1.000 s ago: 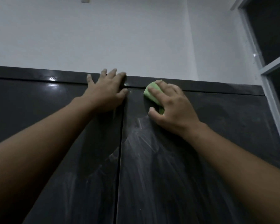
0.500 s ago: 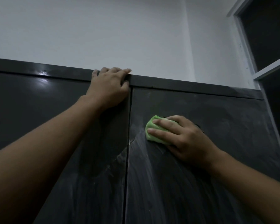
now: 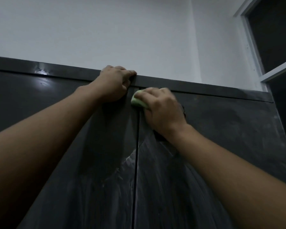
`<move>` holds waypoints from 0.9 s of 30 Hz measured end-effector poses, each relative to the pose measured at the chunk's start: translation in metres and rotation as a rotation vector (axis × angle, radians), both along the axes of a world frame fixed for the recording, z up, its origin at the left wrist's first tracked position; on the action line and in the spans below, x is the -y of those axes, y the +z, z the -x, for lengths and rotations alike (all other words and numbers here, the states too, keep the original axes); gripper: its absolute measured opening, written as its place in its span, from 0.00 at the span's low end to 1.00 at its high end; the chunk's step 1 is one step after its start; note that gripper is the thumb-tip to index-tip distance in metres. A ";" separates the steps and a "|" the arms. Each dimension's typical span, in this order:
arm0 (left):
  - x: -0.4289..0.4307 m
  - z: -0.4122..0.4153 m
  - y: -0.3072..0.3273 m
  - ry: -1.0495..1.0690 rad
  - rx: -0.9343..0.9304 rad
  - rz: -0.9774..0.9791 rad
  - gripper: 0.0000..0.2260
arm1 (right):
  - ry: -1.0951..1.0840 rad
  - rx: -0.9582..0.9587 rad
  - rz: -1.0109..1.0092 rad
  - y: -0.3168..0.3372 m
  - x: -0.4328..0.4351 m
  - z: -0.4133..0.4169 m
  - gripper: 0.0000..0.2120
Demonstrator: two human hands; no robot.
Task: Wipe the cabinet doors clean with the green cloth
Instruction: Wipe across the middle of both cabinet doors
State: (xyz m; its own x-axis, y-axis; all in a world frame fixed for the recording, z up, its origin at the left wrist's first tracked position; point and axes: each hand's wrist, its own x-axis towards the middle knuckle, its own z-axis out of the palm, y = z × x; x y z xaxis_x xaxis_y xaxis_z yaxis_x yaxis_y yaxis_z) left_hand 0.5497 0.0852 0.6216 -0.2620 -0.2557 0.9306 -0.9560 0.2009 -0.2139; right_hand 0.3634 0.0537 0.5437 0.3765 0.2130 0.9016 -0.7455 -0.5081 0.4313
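Soft, light green wadded cloth (image 3: 138, 101) looks squashy; right hand (image 3: 162, 109) fingers curl over it, left hand (image 3: 114, 85) fingers hook dark cabinet's top rail (image 3: 205, 90).

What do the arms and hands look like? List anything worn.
The left forearm and right forearm are bare, no sleeves in view. The left hand and right hand wear no gloves; no watch, bracelet or ring shows.

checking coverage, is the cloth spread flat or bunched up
Bunched: the cloth is a small wad under the right hand, just one end poking out.
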 end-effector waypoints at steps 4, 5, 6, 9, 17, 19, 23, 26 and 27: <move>0.004 -0.001 -0.004 -0.061 -0.026 0.046 0.20 | 0.024 -0.180 -0.027 -0.016 -0.002 0.011 0.17; 0.005 0.000 -0.006 -0.060 -0.022 0.062 0.20 | 0.018 -0.227 -0.024 -0.023 -0.002 0.017 0.16; 0.006 0.000 -0.009 -0.058 -0.019 0.072 0.20 | 0.018 -0.278 -0.030 -0.030 -0.002 0.023 0.16; 0.005 0.000 -0.015 -0.042 -0.025 0.071 0.21 | 0.022 -0.440 -0.129 -0.043 -0.004 0.040 0.17; 0.002 0.007 -0.023 0.034 -0.034 0.063 0.22 | 0.068 -0.054 -0.004 0.026 -0.006 0.068 0.16; 0.002 0.008 -0.023 0.031 -0.040 0.069 0.22 | 0.064 0.037 -0.083 0.033 0.002 0.057 0.18; 0.003 0.011 -0.024 0.031 -0.059 0.082 0.22 | 0.069 -0.053 -0.059 0.012 0.009 0.041 0.16; 0.004 0.015 -0.028 0.043 -0.078 0.102 0.24 | 0.119 -0.207 -0.044 -0.006 0.005 0.045 0.15; 0.005 0.016 -0.029 0.047 -0.084 0.109 0.24 | 0.123 -0.262 -0.055 -0.010 0.005 0.050 0.15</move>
